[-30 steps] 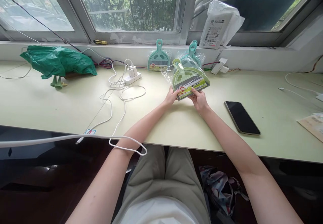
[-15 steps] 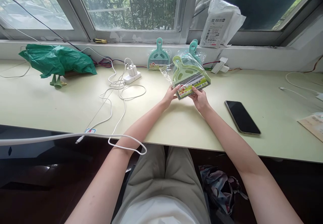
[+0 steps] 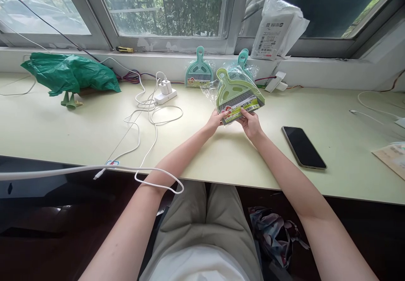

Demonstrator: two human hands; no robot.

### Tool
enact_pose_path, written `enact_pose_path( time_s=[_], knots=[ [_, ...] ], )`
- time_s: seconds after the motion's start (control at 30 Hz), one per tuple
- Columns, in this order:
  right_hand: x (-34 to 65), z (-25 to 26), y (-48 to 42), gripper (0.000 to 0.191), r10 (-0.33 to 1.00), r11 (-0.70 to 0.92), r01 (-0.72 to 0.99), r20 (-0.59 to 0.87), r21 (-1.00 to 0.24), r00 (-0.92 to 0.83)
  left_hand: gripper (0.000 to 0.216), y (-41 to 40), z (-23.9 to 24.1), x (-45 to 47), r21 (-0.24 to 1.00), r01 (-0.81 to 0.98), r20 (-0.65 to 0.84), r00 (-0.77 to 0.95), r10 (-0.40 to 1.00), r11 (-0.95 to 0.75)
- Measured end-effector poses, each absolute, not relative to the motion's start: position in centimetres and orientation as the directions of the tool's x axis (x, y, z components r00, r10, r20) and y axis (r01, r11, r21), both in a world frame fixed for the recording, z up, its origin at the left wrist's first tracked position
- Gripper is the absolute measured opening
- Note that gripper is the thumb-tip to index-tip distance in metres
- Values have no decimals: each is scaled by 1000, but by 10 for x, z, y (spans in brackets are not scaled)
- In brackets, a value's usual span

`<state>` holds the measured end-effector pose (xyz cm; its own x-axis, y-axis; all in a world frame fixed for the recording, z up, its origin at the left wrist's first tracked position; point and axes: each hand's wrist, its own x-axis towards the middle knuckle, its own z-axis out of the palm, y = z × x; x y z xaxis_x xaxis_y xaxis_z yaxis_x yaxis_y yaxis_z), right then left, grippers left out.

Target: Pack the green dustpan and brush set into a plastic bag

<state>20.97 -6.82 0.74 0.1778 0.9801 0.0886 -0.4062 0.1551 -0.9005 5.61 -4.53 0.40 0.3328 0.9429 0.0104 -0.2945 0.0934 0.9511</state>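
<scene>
Both hands hold a light-green dustpan and brush set in a clear plastic wrapper, tilted with its handle up and to the left. My left hand is closed on its lower left corner, thumb on the front. Along the bottom edge, my right hand grips it with the thumb over the printed label; the other fingers are mostly hidden behind. A teal dustpan set leans against the wall beyond, to the left. Another teal set stands behind the held one, partly covered by it.
White cables run from a power strip across the table, one over my left forearm. A phone lies to the right. A green plastic bag is at far left, a white package on the sill, and a box cutter.
The light-green set is tipped very slightly, so the glare on its wrapper and label has shifted. Both hands keep their hold in almost the same place.
</scene>
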Motion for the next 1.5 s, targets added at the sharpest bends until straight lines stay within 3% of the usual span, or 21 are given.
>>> enact_pose_path(
  time_s=[0.2, 0.4, 0.53, 0.73, 0.93, 1.1, 1.27, 1.37, 1.5],
  knots=[
    [213, 8, -63, 10, 985, 110, -425, 40, -898, 169, 47, -50, 18, 48, 970, -242, 101, 365, 926, -11],
    [227, 4, -52, 7, 938, 188, -457, 21, -869, 347, 57, -50, 20, 43, 980, -200, 73, 422, 904, 14],
    [233, 0, -48, 12, 928, 226, -435, 57, -871, 367, 56, -50, 18, 42, 982, -189, 89, 428, 899, -7],
    [241, -4, -42, 15, 921, 172, -473, -29, -864, 389, 59, -50, 16, 44, 985, -169, 106, 465, 879, -30],
    [249, -9, -36, 24, 941, 155, -421, 3, -894, 340, 62, -50, 14, 45, 986, -163, 101, 464, 880, -27],
    [243, -2, -43, 20, 947, 168, -451, 17, -877, 320, 61, -47, 14, 41, 981, -193, 121, 468, 875, -32],
    [229, 8, -59, 22, 983, 179, -449, 142, -875, 117, 57, -41, 19, 28, 970, -241, 167, 516, 840, -45],
    [224, 7, -62, 28, 984, 175, -455, 163, -873, 66, 57, -39, 22, 20, 981, -188, 142, 571, 809, -40],
    [226, 4, -60, 30, 977, 212, -447, 172, -869, 127, 65, -42, 23, 17, 999, -49, 49, 635, 771, -23]
  ],
)
